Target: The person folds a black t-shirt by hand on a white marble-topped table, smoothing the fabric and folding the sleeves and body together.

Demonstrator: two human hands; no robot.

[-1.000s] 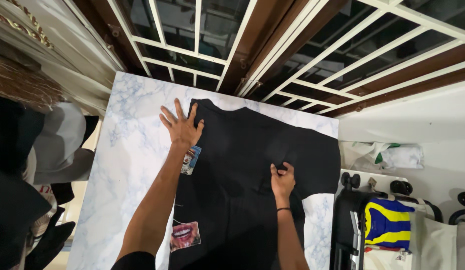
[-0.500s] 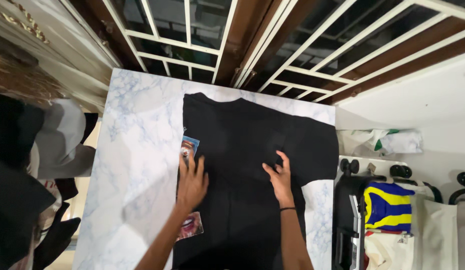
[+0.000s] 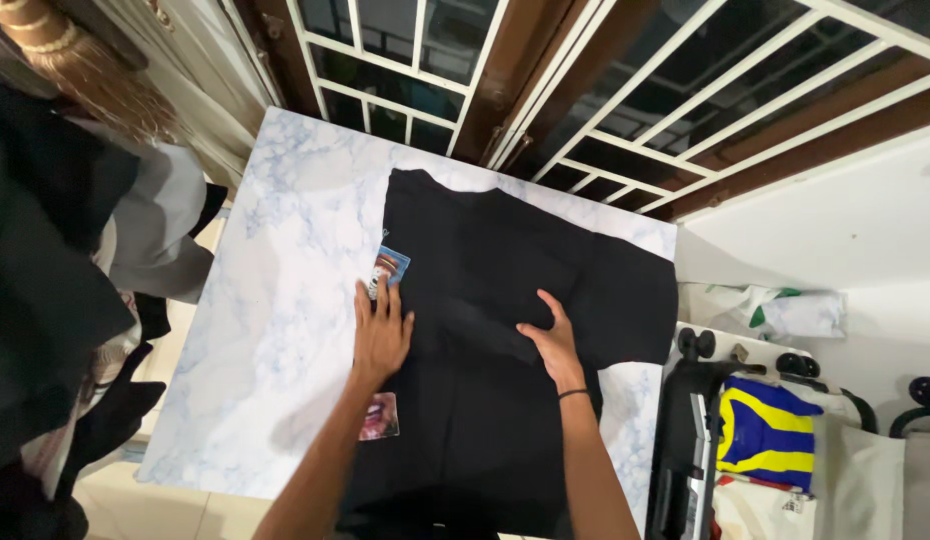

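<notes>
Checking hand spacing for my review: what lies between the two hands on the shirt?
In the head view, only black shirt fabric, slightly rumpled, lies between the left hand and right hand; nothing else.

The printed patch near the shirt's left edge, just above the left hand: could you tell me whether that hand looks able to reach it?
Probably yes: the left hand lies flat on the black shirt, fingertips right below the printed patch, nothing between.

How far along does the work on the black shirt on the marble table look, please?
Early on, it seems. The black shirt is laid out flat on the marble table, with its left edge turned in so printed patches show. The left hand lies flat on that edge and the right hand presses the middle. One sleeve lies spread to the right, and the lower part hangs over the near edge, so most folding looks undone.
</notes>
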